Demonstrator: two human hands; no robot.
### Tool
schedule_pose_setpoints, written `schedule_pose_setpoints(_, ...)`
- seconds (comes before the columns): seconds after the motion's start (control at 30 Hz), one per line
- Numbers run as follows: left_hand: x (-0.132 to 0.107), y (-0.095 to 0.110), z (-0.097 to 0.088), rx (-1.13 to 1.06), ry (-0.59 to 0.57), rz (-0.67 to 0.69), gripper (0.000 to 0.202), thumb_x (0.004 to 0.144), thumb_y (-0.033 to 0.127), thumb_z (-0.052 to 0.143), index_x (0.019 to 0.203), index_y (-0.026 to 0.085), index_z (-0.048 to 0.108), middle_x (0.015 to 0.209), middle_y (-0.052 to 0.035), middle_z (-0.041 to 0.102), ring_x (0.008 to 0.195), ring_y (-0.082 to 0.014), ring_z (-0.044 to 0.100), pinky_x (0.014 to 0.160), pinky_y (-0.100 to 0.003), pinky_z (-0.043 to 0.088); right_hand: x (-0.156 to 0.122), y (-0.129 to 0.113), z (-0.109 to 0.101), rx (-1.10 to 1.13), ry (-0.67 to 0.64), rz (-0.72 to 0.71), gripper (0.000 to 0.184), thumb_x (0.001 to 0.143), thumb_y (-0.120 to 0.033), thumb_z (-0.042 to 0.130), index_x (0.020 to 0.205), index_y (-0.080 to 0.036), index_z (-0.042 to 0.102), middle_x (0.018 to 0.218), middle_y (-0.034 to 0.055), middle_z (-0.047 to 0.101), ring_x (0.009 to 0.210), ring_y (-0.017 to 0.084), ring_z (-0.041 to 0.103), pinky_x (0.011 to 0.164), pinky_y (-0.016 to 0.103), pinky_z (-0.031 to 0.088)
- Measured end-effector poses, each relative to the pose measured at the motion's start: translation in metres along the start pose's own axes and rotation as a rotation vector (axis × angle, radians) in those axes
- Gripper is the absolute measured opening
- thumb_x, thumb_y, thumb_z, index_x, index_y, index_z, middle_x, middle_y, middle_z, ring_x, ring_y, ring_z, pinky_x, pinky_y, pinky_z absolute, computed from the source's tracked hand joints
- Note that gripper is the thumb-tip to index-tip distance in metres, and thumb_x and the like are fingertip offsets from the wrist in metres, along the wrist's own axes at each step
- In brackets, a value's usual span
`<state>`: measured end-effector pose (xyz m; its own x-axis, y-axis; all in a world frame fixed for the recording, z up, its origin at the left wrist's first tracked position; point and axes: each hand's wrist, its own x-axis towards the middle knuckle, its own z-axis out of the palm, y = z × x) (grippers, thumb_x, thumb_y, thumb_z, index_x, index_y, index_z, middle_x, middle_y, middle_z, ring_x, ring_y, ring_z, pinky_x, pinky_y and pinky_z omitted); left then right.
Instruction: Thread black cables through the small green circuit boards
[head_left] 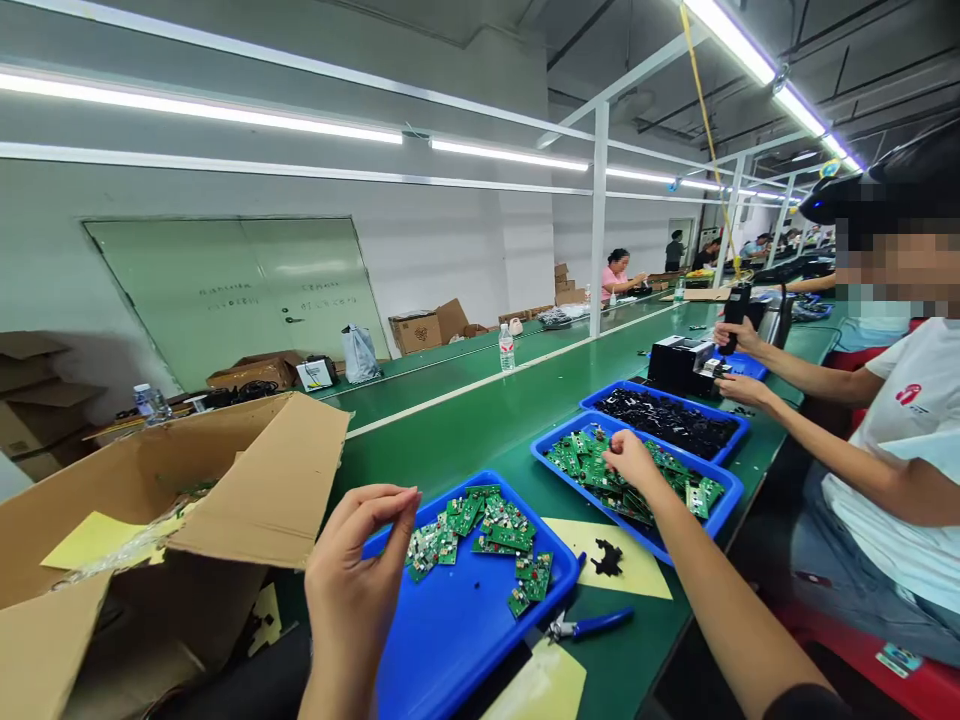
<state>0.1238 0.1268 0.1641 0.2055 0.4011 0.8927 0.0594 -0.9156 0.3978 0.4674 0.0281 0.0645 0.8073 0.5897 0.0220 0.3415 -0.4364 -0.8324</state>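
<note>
My left hand is raised over the near blue tray, thumb and fingertips pinched together; what they hold, if anything, is too small to make out. Green circuit boards lie scattered at that tray's far end. My right hand reaches into a second blue tray piled with more green boards, its fingers curled down and closed on one of them.
An open cardboard box stands at my left. Blue-handled cutters and a yellow sheet with black scraps lie between the trays. A third tray holds black parts. A seated co-worker handles a black device. A water bottle stands farther back.
</note>
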Motion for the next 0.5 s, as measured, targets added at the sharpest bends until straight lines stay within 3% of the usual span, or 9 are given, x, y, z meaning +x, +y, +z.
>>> schedule_pose_setpoints(0.13,0.002,0.006,-0.004,0.003,-0.001,0.037,0.008,0.080,0.013,0.068,0.076,0.020,0.071,0.076,0.0007,0.067,0.067,-0.0081,0.066,0.063,-0.012,0.056,0.010,0.021,-0.031,-0.264,0.037,0.083,0.034,0.093,-0.033,0.059,0.123,-0.016,0.056,0.122,0.0093,0.060,0.103,0.022,0.063,0.086,0.043,0.054)
schedule_pose_setpoints(0.23,0.001,0.009,-0.007,0.007,-0.019,0.043,0.010,0.079,0.010,0.068,0.077,0.019,0.070,0.077,0.0005,0.067,0.068,-0.0079,0.065,0.064,-0.012,0.055,0.003,0.018,-0.027,-0.406,0.021,0.046,0.035,0.093,-0.033,0.059,0.123,-0.016,0.056,0.123,0.0095,0.059,0.104,0.022,0.062,0.087,0.043,0.054)
schedule_pose_setpoints(0.33,-0.001,0.013,-0.008,0.003,-0.032,0.045,0.011,0.079,0.008,0.067,0.077,0.018,0.070,0.077,0.0002,0.067,0.068,-0.0080,0.065,0.063,-0.012,0.054,-0.013,0.004,0.005,-0.479,-0.113,-0.112,0.033,0.094,-0.033,0.058,0.122,-0.016,0.057,0.121,0.0090,0.061,0.101,0.021,0.063,0.086,0.042,0.054)
schedule_pose_setpoints(0.5,-0.002,0.020,-0.006,-0.006,-0.040,0.037,0.012,0.080,0.007,0.066,0.075,0.017,0.068,0.076,-0.0006,0.067,0.068,-0.0085,0.064,0.062,-0.014,0.053,-0.056,-0.021,0.090,-0.541,-0.432,-0.430,0.032,0.093,-0.033,0.059,0.119,-0.016,0.058,0.118,0.0084,0.062,0.099,0.020,0.063,0.084,0.041,0.055)
